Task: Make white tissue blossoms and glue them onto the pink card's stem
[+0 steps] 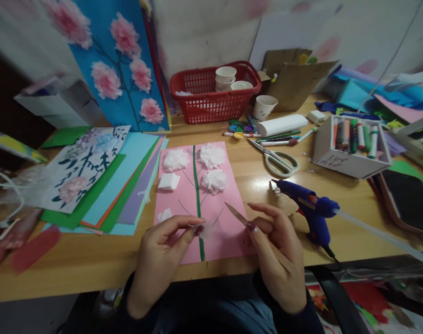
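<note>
My left hand (169, 253) pinches a small piece of white tissue paper (207, 230) between thumb and fingers, above the lower part of a pink sheet (183, 250). In my right hand (276, 253) is a pointed metal blade (236, 213), its tip toward the upper left; its other end is hidden in my fingers. A green painted stem (196, 178) runs down the pink sheet, with thin drawn branches. Three fluffy white tissue flowers (214, 181) sit on its upper part. A folded white tissue square (168, 182) and another white piece (165, 215) lie along the left side.
A blue glue gun (309, 199) lies right of the sheet, with scissors (279, 160) behind. A red basket (211, 104) with cups and a white marker box (350, 157) stand farther back. Coloured papers (136, 204) are stacked left, below a blue flower picture (127, 88).
</note>
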Demonstrator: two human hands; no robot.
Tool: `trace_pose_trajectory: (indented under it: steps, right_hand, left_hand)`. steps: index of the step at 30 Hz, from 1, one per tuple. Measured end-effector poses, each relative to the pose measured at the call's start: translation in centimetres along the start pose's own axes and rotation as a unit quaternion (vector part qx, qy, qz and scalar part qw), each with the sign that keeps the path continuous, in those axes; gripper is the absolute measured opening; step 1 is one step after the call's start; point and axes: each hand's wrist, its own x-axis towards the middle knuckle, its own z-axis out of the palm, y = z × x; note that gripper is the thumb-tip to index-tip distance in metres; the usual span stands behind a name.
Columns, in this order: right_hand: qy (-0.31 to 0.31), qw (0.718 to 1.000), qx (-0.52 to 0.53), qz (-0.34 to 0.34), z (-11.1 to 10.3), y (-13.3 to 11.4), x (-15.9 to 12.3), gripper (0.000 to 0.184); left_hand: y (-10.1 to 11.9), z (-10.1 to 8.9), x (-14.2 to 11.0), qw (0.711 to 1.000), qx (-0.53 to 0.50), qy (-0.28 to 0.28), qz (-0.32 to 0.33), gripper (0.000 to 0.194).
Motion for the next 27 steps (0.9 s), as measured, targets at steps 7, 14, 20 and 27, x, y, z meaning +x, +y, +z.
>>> trace_pose_trajectory:
  steps: [7,14,20,27]
  right_hand:
    - [-0.040,0.995,-0.091,0.001,-0.2,-0.7,2.9,0.021]
    - [-0.092,0.990,-0.103,-0.011,0.6,-0.3,4.6,0.021]
    - [-0.089,0.992,-0.086,-0.013,0.8,0.0,5.2,0.021]
    - [-0.067,0.996,-0.060,-0.005,1.1,0.0,5.6,0.022]
  left_hand:
    - [1.0,0.1,1.4,0.998,0.034,-0.044,-0.033,0.012]
    - [1.2,0.4,1.4,0.986,0.084,-0.143,-0.030,0.022]
    - [2.5,-0.7,2.7,0.955,0.107,-0.274,-0.049,0.014]
    - [2.1,0.9,6.7,0.928,0.201,-0.313,0.036,0.009]
